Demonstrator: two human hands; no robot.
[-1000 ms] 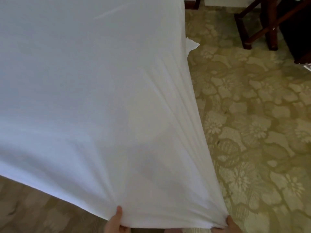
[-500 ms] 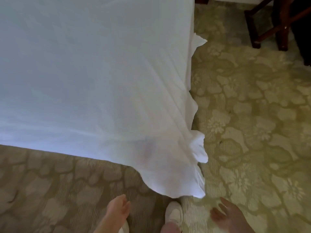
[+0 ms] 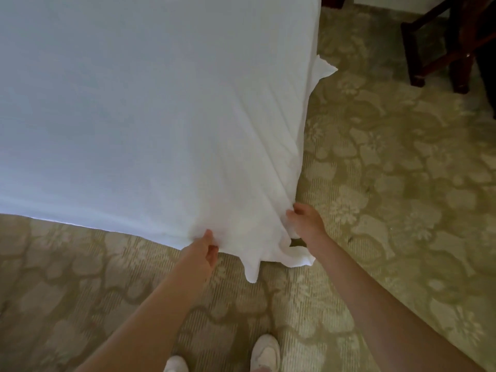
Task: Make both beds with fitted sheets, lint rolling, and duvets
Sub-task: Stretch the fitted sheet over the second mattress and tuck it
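Floral carpet (image 3: 375,183) under bed; 2 hands grasp white sheet (image 3: 161,116) corner (loose folds): left hand (image 3: 206,247) pinching, right hand (image 3: 306,221) gripping.

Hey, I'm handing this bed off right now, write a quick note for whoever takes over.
Left hand pinches the white sheet along the foot edge, near the corner.
Right hand grips it on the side of that corner.
Done: sheet spread flat across the top.
The sheet corner hangs loose over the carpet, not tucked.
Left: tuck this corner, check the other corners (out of view), then lint rolling and the duvet (not in view).
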